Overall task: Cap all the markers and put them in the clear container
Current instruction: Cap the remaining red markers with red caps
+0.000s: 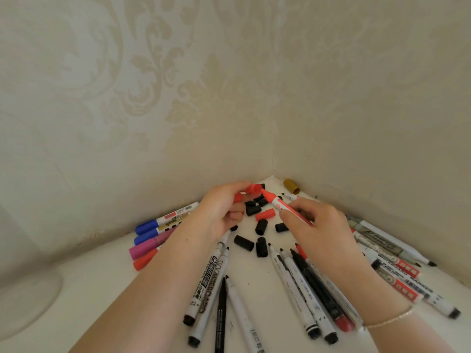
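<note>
My left hand (224, 210) pinches a red cap (254, 189) between thumb and fingertips, its open mouth facing the tip of the red marker (279, 205), which my right hand (316, 225) grips along the barrel; cap and tip look to be just touching, though I cannot be sure at this angle. Directly below the red marker, loose black caps (261, 226) and a second red cap (265, 214) lie scattered on the white desk (107, 284). Left of it, capped blue, pink and red markers (150, 240) lie side by side. Nearer me, uncapped white and black markers (300, 289) fan out. A gold cap (291, 186) lies just right of the red marker, in the corner by the wall.
</note>
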The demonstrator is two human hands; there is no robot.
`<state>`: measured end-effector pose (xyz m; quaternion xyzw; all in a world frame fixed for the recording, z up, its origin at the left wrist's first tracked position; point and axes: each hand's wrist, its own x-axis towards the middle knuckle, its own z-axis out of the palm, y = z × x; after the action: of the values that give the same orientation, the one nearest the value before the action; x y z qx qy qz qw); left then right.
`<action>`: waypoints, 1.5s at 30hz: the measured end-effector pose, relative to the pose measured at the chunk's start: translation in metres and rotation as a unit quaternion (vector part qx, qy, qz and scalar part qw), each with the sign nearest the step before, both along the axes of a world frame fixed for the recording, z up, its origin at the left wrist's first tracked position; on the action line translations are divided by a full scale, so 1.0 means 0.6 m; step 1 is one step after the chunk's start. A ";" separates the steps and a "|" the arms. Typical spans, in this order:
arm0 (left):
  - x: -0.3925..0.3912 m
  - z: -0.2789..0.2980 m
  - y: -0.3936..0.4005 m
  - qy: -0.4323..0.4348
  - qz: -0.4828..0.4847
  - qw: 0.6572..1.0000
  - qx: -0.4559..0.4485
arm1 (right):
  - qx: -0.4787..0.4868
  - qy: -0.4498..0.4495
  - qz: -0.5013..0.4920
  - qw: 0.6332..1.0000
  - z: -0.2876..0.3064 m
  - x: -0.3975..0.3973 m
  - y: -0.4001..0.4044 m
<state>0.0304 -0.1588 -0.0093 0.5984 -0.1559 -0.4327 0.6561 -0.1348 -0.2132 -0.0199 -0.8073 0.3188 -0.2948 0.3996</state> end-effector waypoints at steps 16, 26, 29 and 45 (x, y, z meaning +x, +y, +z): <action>-0.028 0.003 -0.002 -0.314 -0.036 0.946 0.069 | -0.045 0.057 -0.002 0.997 -0.002 0.001 -0.004; -0.039 -0.005 0.005 -0.294 -0.041 0.955 -0.001 | -0.099 0.015 0.012 0.995 -0.006 -0.002 -0.002; -0.048 -0.008 0.010 -0.251 -0.035 0.967 -0.022 | -0.102 0.019 0.015 0.995 -0.010 0.000 -0.002; -0.037 0.005 0.013 -0.244 -0.069 0.967 -0.020 | -0.024 -0.052 0.047 0.997 -0.012 0.004 -0.005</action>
<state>0.0083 -0.1513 -0.0062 0.6604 -0.3608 -0.3143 0.5788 -0.1326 -0.2164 -0.0270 -0.8145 0.2520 -0.3245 0.4096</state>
